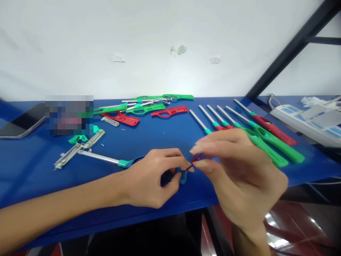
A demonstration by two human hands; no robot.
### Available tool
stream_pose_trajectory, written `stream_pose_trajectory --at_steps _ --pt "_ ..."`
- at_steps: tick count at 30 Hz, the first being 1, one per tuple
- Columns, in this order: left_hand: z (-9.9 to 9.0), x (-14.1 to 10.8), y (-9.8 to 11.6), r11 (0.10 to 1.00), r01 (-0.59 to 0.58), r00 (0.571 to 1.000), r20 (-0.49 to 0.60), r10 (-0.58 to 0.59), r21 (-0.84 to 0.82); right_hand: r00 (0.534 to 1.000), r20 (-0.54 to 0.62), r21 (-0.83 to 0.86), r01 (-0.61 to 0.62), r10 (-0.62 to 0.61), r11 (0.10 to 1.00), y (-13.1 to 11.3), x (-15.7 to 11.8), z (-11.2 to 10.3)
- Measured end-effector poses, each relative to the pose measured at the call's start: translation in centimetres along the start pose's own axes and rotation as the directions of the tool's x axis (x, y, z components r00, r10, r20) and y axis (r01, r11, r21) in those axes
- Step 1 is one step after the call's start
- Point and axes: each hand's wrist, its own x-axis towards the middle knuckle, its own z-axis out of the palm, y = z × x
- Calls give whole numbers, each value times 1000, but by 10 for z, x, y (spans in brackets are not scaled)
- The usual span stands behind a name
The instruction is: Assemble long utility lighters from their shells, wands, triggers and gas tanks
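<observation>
Blue lighter (136,160) gripped in left hand (154,177); right hand (239,170) pinching red-purple screwdriver (197,158), tip down at lighter's handle.

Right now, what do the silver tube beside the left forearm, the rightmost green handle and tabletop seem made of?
Silver tube: probably metal, polished, given its bright lengthwise highlight. Green handle: likely moulded plastic, satin, with even colour and rounded edges. Tabletop: smooth blue, faintly shiny; laminate or plastic sheet, unclear.

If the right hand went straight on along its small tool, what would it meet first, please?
Most likely the blue handle in the left hand: the small tool points there. Depth is unclear, so they may already touch.
</observation>
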Motion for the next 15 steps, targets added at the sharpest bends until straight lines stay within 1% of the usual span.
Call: stream_pose_trajectory --at_steps 2,5,7,9,12,14,15 --pt "0 1 0 1000 16 1000 3 -16 4 1000 1 10 -2 2 1000 1 1 -1" --pt "0 2 0 999 45 999 2 -45 6 996 50 33 -69 67 997 0 2 -3" --pt "0 2 -1 998 64 998 -1 -64 6 993 75 78 -92 86 993 -1 2 -3" --pt "0 1 -1 997 79 997 -3 -79 5 993 64 117 -104 97 988 -2 2 -2" --pt "-2 0 1 997 79 997 5 -79 0 997 40 128 -69 65 989 0 2 -1" --pt "-3 0 2 997 72 997 11 -73 2 999 37 109 -27 23 994 2 2 -1" --pt "-3 0 2 997 71 997 11 -71 4 999 42 91 -24 21 996 2 2 -2"
